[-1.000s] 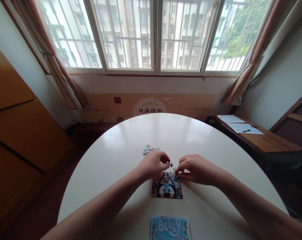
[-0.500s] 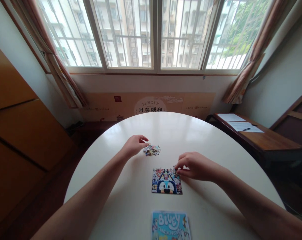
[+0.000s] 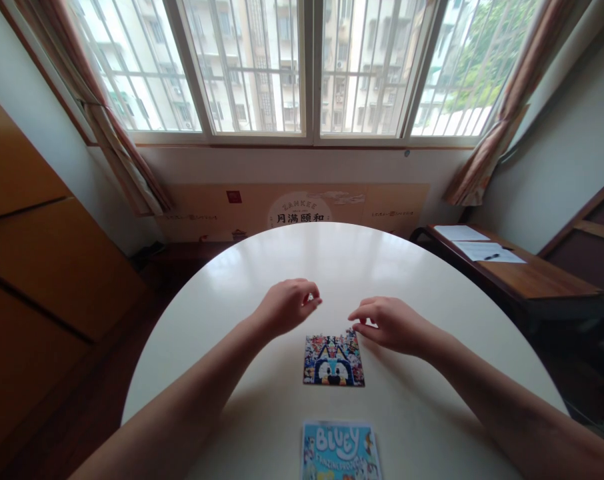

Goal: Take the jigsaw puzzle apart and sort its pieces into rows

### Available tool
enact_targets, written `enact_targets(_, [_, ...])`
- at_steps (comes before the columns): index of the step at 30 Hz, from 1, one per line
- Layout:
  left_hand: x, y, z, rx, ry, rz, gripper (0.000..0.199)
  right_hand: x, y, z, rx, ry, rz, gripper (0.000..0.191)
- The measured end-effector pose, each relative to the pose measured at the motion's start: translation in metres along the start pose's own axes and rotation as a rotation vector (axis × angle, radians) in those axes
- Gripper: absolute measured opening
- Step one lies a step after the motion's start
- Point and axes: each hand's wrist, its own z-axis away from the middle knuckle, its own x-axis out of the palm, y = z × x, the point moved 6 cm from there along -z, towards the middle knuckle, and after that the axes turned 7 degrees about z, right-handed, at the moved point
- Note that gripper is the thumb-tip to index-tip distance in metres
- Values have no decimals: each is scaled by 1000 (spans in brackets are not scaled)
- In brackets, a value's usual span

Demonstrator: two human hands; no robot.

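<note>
A partly assembled jigsaw puzzle (image 3: 334, 367) with a blue cartoon dog's face lies flat on the white round table (image 3: 262, 427). Its top edge is uneven. My right hand (image 3: 389, 325) is at the puzzle's upper right corner, thumb and fingers apart, with nothing visible between them. Farther left, my left hand (image 3: 289, 307) is over the spot of the loose puzzle pieces and hides nearly all of them. Its fingers are curled, thumb and fingertips close together; whatever they hold is too small to make out.
A light blue "Bluey" picture sheet or box (image 3: 340, 453) lies at the near edge of view. Right of the table stands a wooden desk (image 3: 547, 277) with papers (image 3: 487, 251) and a pen. A barred window with curtains is beyond, and wooden cabinets (image 3: 27, 267) stand left.
My left hand has moved right and slightly nearer, now covering the loose pieces and curling its fingers. My right hand has lifted slightly from the puzzle's corner, its fingers parting.
</note>
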Motion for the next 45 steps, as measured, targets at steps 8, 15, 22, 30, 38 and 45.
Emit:
enact_targets(8, [40,42,12,276,-239,62,9,3,-7,2,-2,-80,-4,18])
enact_targets(15, [46,36,13,339,-294,152,28,8,-7,-1,42,-115,-16,14])
enact_targets(22, [47,34,14,319,-283,162,29,19,4,-3,118,-170,-163,19])
enact_targets(30, [47,34,14,308,-284,175,28,16,7,-4,117,-62,-315,9])
enact_targets(38, [49,34,12,284,-300,197,28,28,27,-12,177,-22,-521,12])
enact_targets(45, [49,34,14,264,-323,206,29,22,27,-10,102,212,-269,28])
